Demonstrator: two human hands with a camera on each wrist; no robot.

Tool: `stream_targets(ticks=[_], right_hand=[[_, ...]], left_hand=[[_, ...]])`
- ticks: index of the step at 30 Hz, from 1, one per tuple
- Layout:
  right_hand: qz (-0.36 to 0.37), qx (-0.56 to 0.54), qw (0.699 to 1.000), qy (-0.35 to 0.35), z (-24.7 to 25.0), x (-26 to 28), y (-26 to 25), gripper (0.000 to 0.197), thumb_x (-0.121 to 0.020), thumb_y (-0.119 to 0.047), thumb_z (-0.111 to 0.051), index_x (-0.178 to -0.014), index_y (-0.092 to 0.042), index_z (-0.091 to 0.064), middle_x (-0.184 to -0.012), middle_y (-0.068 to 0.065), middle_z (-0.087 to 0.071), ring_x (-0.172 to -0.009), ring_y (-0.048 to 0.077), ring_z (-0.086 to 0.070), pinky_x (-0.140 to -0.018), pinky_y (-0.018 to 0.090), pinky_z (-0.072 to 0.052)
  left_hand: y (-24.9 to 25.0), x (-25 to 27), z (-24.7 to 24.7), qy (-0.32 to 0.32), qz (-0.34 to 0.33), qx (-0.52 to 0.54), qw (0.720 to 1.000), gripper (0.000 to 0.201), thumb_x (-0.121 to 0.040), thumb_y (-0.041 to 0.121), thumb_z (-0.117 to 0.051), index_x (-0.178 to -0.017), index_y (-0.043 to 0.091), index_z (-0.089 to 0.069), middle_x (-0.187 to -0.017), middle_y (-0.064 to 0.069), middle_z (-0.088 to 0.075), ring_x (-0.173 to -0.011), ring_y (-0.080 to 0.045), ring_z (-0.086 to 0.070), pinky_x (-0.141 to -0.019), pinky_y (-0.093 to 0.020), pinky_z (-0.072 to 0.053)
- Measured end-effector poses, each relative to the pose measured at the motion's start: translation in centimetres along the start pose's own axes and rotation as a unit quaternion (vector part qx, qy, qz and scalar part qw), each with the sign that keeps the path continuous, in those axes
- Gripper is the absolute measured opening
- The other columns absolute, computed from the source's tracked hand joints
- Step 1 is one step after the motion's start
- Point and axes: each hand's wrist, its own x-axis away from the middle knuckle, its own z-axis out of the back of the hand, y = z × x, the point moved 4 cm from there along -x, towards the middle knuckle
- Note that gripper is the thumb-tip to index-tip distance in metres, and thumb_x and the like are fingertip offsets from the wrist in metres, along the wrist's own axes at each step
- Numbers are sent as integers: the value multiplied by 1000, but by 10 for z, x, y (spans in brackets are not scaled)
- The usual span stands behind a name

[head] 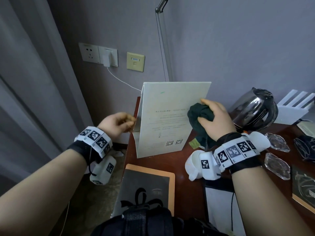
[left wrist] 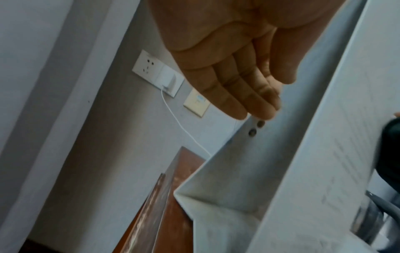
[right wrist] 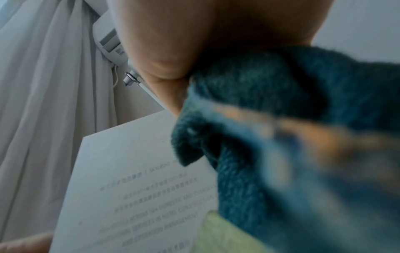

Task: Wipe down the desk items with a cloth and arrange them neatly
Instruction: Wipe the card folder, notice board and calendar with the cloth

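At the desk's back-left corner, my left hand, fingers relaxed, braces the tent card while my right hand clutches the cloth, wiping it.

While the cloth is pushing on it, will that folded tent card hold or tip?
The tent card looks stiff: its panels stay flat under the cloth. Probably light, so apt to slide or tip; the left hand bracing its edge suggests this.

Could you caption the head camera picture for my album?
Right hand wipes a standing card with a dark cloth.
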Motion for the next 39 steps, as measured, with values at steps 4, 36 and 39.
stream_targets(ticks=[4, 36, 39], right_hand=[[6, -4, 1000, -14, 4, 2, -10, 63, -86, -12, -56, -142, -31, -33, -138, 2, -41, -122, 20, -44, -89, 20, -29], [13, 140, 990, 0, -19, 18, -82, 41, -80, -56, -57, -111, -28, -54, -115, -5, -57, -103, 20, -56, -79, 32, -48], [1, 129, 992, 6, -21, 18, -82, 30, -82, -42, -55, -105, -24, -57, -111, -1, -58, -96, 24, -57, -77, 33, -49]], left_hand=[[34, -16, 10, 42, -64, -136, 988, 34, -83, 11, -66, -114, 17, -54, -98, 0, -53, -86, -14, -54, -76, -23, -45], [60, -26, -38, -86, -102, -104, 986, 37, -76, 9, -74, -97, 13, -44, -71, 5, -52, -58, -12, -53, -51, -11, -43], [57, -29, -38, -106, -96, -118, 983, 37, -77, 8, -73, -101, 12, -45, -79, 7, -50, -58, -5, -52, -52, -7, -41]])
